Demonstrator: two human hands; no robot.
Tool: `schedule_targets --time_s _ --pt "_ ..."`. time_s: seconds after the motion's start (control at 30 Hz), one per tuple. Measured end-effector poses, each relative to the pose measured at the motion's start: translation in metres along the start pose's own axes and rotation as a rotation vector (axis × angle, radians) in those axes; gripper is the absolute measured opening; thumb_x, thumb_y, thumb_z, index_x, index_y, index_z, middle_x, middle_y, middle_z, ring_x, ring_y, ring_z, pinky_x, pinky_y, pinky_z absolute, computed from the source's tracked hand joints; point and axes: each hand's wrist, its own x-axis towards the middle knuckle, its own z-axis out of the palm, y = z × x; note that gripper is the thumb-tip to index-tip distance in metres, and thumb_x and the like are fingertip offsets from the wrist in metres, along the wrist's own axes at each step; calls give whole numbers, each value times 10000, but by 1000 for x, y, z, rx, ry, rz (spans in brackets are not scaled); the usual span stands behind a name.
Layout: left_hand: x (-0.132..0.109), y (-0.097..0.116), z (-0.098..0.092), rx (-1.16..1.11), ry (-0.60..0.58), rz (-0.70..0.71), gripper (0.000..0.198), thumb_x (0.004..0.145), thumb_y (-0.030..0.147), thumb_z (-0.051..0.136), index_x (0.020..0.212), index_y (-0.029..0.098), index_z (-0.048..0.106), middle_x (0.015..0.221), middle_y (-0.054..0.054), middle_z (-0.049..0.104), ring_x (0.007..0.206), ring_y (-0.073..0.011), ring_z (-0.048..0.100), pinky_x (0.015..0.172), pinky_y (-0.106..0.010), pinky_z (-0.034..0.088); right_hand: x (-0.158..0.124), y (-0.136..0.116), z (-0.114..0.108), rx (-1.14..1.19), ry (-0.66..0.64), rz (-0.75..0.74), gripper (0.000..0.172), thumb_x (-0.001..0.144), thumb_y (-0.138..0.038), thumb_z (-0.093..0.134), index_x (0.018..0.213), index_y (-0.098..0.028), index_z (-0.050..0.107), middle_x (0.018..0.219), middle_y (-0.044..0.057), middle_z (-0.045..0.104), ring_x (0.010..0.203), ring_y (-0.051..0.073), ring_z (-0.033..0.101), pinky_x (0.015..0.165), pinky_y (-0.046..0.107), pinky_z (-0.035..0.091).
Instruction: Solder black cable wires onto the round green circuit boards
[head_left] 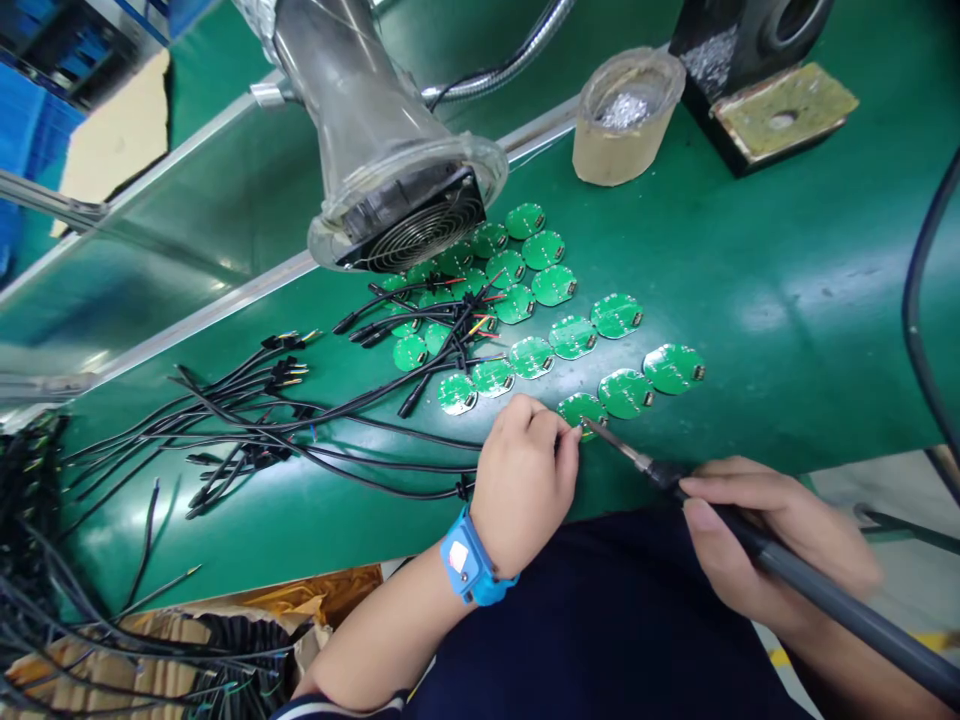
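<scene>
My right hand (772,540) grips a soldering iron (660,474) like a pen, and its metal tip rests at a round green circuit board (582,410). At the left edge of that board my left hand (527,475), wearing a blue wrist strap (471,560), is closed in a pinch. Black cables (405,432) run from the left into and under this hand; the wire end between the fingertips is hidden. Two more green boards (673,368) lie just right of the one being touched. Farther back, several similar boards (532,356) are laid in rows.
A fume extractor (405,180) with a fan overhangs the back boards. Behind stand a round tub (626,120) with silvery bits and an iron stand with a yellow sponge (784,110). Loose black cables (247,385) spread left; a cardboard box (165,650) of cables sits below the table edge.
</scene>
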Motion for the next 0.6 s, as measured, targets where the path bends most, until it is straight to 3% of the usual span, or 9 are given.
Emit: schedule_targets --time_s 0.4,0.53,0.6 --pt "6 0 0 -18 -28 -46 121 846 158 530 727 156 551 808 -50 493 780 -175 516 789 -366 478 1 2 1 -23 -58 -96 143 761 -144 580 892 -201 575 715 1 599 577 110 598 507 216 484" --pt "8 1 0 -11 -44 -64 137 832 150 540 695 153 540 793 -47 480 761 -173 516 809 -385 480 -2 5 -1 -6 -47 25 89 773 -181 578 860 -199 577 718 11 613 566 116 605 477 221 472" --pt "10 2 -1 -7 -60 -76 149 827 155 548 679 154 531 786 -45 477 747 -171 516 810 -391 481 -5 10 -1 63 32 134 79 758 -172 595 834 -193 589 742 28 620 571 134 606 457 244 472"
